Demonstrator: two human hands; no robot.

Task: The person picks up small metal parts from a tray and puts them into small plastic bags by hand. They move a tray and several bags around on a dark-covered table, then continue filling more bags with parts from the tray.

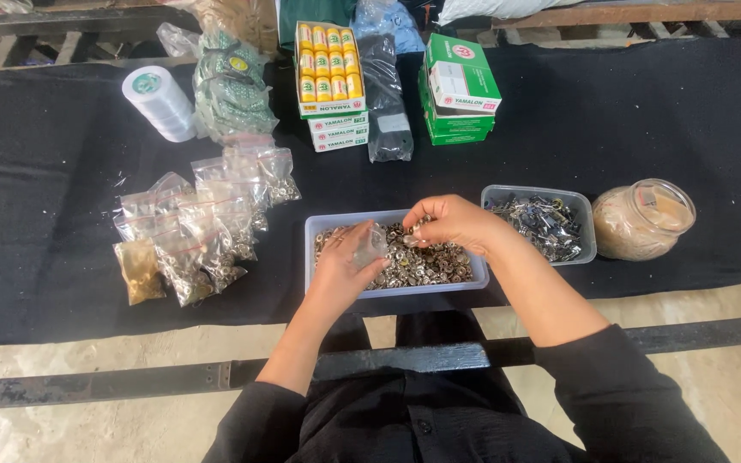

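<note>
I see black cloth table [62, 283], then clear tray [312, 257] of small metal rings, long axis L–R, directly under both hands. Left hand [346, 266] grips small clear bag [370, 244], mouth toward R. Right hand [452, 221] pinched shut on rings, just beside bag mouth, nearer tray centre.

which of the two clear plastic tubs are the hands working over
The wider tub of small round metal rings, nearer the person; the left hand and right hand are over it. The smaller tub of metal clips sits untouched, right.
</note>
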